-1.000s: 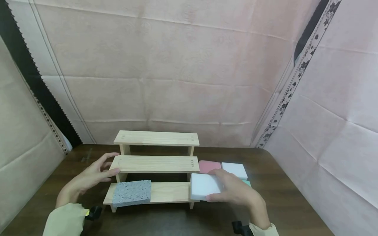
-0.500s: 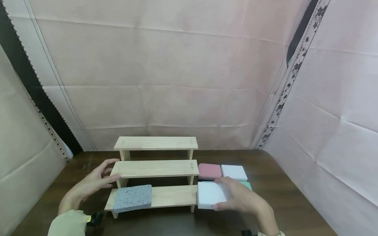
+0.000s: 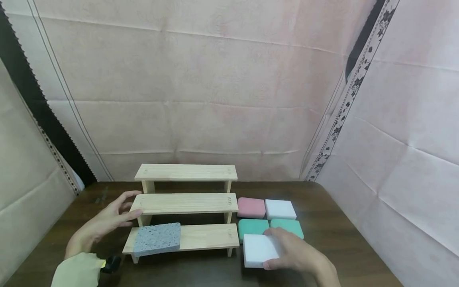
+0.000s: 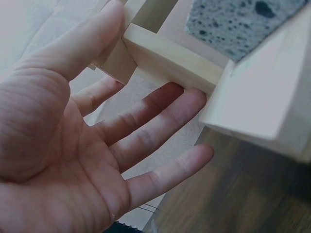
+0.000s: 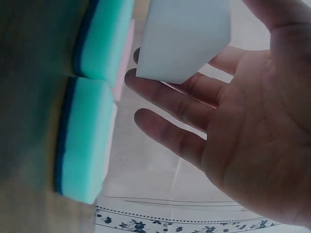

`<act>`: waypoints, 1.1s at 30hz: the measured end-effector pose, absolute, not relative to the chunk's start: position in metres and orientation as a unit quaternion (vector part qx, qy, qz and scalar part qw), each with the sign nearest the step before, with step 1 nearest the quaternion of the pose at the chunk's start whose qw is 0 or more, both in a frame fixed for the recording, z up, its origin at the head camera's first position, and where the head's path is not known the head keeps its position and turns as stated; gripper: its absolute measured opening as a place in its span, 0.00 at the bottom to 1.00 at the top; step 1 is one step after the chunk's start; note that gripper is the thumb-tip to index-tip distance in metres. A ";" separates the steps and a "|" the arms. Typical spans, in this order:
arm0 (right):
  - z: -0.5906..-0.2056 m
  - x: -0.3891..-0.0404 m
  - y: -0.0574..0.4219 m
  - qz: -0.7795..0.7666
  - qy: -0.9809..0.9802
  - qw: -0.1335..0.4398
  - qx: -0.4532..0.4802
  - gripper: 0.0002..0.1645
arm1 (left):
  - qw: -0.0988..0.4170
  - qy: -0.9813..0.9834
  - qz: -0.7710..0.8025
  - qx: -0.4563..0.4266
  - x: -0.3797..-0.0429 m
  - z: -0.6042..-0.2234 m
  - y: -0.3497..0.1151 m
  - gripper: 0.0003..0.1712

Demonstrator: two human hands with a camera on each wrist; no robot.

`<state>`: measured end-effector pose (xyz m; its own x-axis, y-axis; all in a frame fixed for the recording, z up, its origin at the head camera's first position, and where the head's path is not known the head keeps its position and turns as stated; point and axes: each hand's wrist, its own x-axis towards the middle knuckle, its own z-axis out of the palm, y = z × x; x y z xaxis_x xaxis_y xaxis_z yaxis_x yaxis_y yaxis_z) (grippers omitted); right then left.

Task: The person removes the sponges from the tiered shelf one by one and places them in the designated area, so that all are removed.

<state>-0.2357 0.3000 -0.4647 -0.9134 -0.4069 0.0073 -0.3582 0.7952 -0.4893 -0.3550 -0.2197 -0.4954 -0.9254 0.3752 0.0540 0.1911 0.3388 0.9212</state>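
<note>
A three-step wooden stand (image 3: pixel 201 202) stands on the dark table, with a speckled grey pumice-like block (image 3: pixel 157 239) on the left of its lowest step. My left hand (image 3: pixel 102 225) is at the stand's left end. In the left wrist view its fingers spread, with middle fingertips (image 4: pixel 194 99) against a wooden upright and the thumb at the step above. My right hand (image 3: pixel 295 253) pinches a white sponge block (image 3: pixel 261 250) between thumb and fingers, in front of two green sponges (image 3: pixel 252 227). The right wrist view shows the white sponge block (image 5: pixel 184 39) close to the fingers.
Behind the green sponges lie a pink sponge (image 3: pixel 251 207) and another white sponge (image 3: pixel 280 209), just right of the stand. The green sponges have a dark lower layer (image 5: pixel 63 141). Pale cloth (image 3: pixel 222 99) hangs behind and on both sides of the table (image 3: pixel 344 239).
My right hand has carried the white sponge block from the lowest step's right end toward the front right, uncovering the green sponges. My left hand stays at the stand.
</note>
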 end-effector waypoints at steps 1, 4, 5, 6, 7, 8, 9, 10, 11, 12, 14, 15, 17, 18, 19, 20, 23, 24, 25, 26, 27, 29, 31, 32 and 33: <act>-0.467 -0.235 0.301 -0.250 0.946 0.054 -0.201 0.46 | 0.086 0.814 0.548 0.175 -0.355 -0.495 -0.220 0.42; -0.473 -0.235 0.302 -0.250 0.945 0.058 -0.205 0.47 | 0.092 0.811 0.551 0.175 -0.355 -0.495 -0.221 0.43; -0.475 -0.235 0.302 -0.249 0.945 0.059 -0.206 0.47 | 0.093 0.811 0.551 0.175 -0.355 -0.495 -0.221 0.43; -0.478 -0.236 0.301 -0.247 0.945 0.058 -0.208 0.47 | 0.092 0.811 0.551 0.175 -0.355 -0.494 -0.222 0.43; -0.480 -0.236 0.301 -0.244 0.945 0.058 -0.211 0.47 | 0.091 0.812 0.550 0.174 -0.355 -0.494 -0.222 0.43; -0.482 -0.237 0.301 -0.240 0.945 0.057 -0.212 0.48 | 0.090 0.812 0.550 0.173 -0.355 -0.493 -0.222 0.43; -0.485 -0.237 0.300 -0.235 0.946 0.056 -0.214 0.48 | 0.087 0.813 0.549 0.173 -0.355 -0.493 -0.223 0.43; -0.487 -0.238 0.300 -0.230 0.948 0.056 -0.214 0.49 | 0.086 0.814 0.548 0.172 -0.355 -0.492 -0.223 0.43; -0.489 -0.238 0.299 -0.225 0.949 0.057 -0.213 0.49 | 0.085 0.815 0.548 0.172 -0.355 -0.492 -0.222 0.42; -0.491 -0.238 0.299 -0.221 0.950 0.060 -0.212 0.50 | 0.084 0.815 0.547 0.173 -0.355 -0.492 -0.222 0.42; -0.494 -0.238 0.298 -0.216 0.952 0.068 -0.206 0.50 | 0.083 0.815 0.546 0.176 -0.354 -0.492 -0.222 0.42; -0.495 -0.238 0.298 -0.216 0.952 0.071 -0.205 0.51 | 0.083 0.814 0.546 0.177 -0.354 -0.493 -0.221 0.42; -0.497 -0.237 0.298 -0.215 0.952 0.075 -0.204 0.51 | 0.082 0.814 0.547 0.179 -0.354 -0.494 -0.220 0.42; -0.498 -0.236 0.298 -0.218 0.952 0.080 -0.202 0.51 | 0.082 0.814 0.547 0.180 -0.354 -0.494 -0.219 0.42; -0.498 -0.236 0.298 -0.219 0.951 0.079 -0.203 0.51 | 0.082 0.813 0.547 0.180 -0.354 -0.494 -0.219 0.42; -0.499 -0.236 0.298 -0.217 0.951 0.077 -0.205 0.51 | 0.081 0.812 0.549 0.180 -0.355 -0.494 -0.218 0.42; -0.501 -0.234 0.298 -0.209 0.953 0.073 -0.208 0.51 | 0.081 0.812 0.550 0.179 -0.355 -0.495 -0.217 0.42; -0.501 -0.234 0.299 -0.205 0.954 0.072 -0.208 0.52 | 0.082 0.811 0.551 0.177 -0.355 -0.495 -0.217 0.41; -0.502 -0.234 0.299 -0.199 0.955 0.069 -0.208 0.52 | 0.083 0.812 0.551 0.175 -0.355 -0.495 -0.217 0.42; -0.502 -0.234 0.299 -0.195 0.956 0.069 -0.207 0.52 | 0.084 0.811 0.551 0.174 -0.355 -0.495 -0.217 0.42; -0.503 -0.234 0.299 -0.193 0.957 0.069 -0.205 0.52 | 0.085 0.812 0.551 0.173 -0.355 -0.495 -0.217 0.42; -0.503 -0.234 0.299 -0.190 0.958 0.071 -0.200 0.52 | 0.085 0.813 0.550 0.171 -0.354 -0.495 -0.217 0.42; -0.504 -0.235 0.298 -0.193 0.959 0.077 -0.193 0.52 | 0.085 0.813 0.550 0.171 -0.354 -0.494 -0.218 0.42; -0.504 -0.235 0.298 -0.194 0.959 0.079 -0.190 0.52 | 0.085 0.813 0.550 0.172 -0.354 -0.494 -0.218 0.42; -0.504 -0.235 0.298 -0.195 0.959 0.082 -0.188 0.52 | 0.085 0.813 0.550 0.172 -0.354 -0.494 -0.218 0.42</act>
<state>-0.2352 0.2978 -0.5038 -0.9162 -0.3919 -0.0833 -0.3284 0.8537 -0.4041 -0.3535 -0.2181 -0.4940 -0.9266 0.3724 0.0517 0.1864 0.3355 0.9234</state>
